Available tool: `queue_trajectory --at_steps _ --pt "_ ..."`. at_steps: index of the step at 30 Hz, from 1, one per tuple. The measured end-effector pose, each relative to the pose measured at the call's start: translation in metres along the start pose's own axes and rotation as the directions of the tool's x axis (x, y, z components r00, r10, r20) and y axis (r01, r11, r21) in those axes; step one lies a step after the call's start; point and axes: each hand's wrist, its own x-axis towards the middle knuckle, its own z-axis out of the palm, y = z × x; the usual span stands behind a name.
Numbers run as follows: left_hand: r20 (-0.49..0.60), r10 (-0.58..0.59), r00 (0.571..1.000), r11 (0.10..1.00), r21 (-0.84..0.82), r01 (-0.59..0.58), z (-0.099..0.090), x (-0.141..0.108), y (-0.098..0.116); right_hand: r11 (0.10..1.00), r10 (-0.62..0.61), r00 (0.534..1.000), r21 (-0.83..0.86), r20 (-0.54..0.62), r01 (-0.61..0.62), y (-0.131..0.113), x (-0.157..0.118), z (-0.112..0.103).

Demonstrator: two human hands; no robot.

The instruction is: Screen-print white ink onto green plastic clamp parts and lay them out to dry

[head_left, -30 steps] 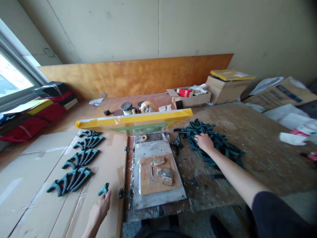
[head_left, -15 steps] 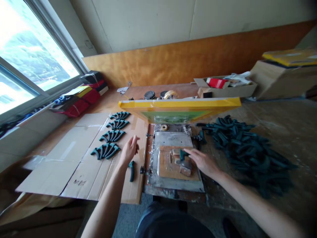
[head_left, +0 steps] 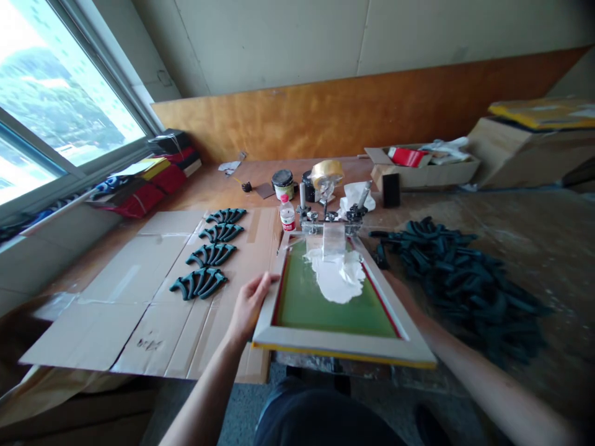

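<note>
A silk-screen frame lies lowered over the work plate, with green mesh and a pool of white ink on it. My left hand has its fingers closed on the frame's left side. My right hand is at the right side, its fingers hidden by the frame. A clear-taped squeegee rests in the ink at the far end, below the metal hinge clamp. The plate and the wooden jig beneath are covered.
Four rows of dark green curved handles lie on flattened cardboard at left. A heap of similar handles is at right. Behind stand a bottle, an ink can and an open carton.
The screen frame has swung down from its raised position and covers the jig. My left hand has moved down to its left side; my right hand has left the jig for the right side.
</note>
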Motion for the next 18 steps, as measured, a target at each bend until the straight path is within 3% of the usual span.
queue_trajectory --at_steps 3,5,8,11,15,18 --pt "0.052 -0.084 0.995 0.992 0.096 0.078 0.004 -0.004 -0.064 0.909 0.322 0.946 0.273 0.019 -0.315 0.024 0.027 -0.004" --pt "0.020 -0.073 0.997 0.982 0.179 0.068 0.009 0.000 -0.093 0.806 0.389 0.919 0.457 0.071 -0.376 0.025 0.056 -0.008" --pt "-0.001 -0.070 0.998 0.965 0.255 0.068 0.013 0.006 -0.111 0.764 0.242 0.947 0.561 0.211 -0.320 0.007 0.088 -0.013" --pt "-0.008 -0.086 0.996 0.956 0.280 0.084 0.013 0.007 -0.112 0.737 0.115 0.945 0.611 0.308 -0.289 -0.018 0.082 -0.017" --pt "-0.014 -0.094 0.995 0.952 0.292 0.094 0.011 0.006 -0.113 0.682 -0.092 0.990 0.731 0.105 -0.014 -0.030 0.039 -0.027" --pt "-0.012 -0.097 0.995 0.953 0.289 0.097 0.012 0.007 -0.115 0.616 -0.229 0.972 0.781 0.057 0.100 -0.019 0.026 -0.034"
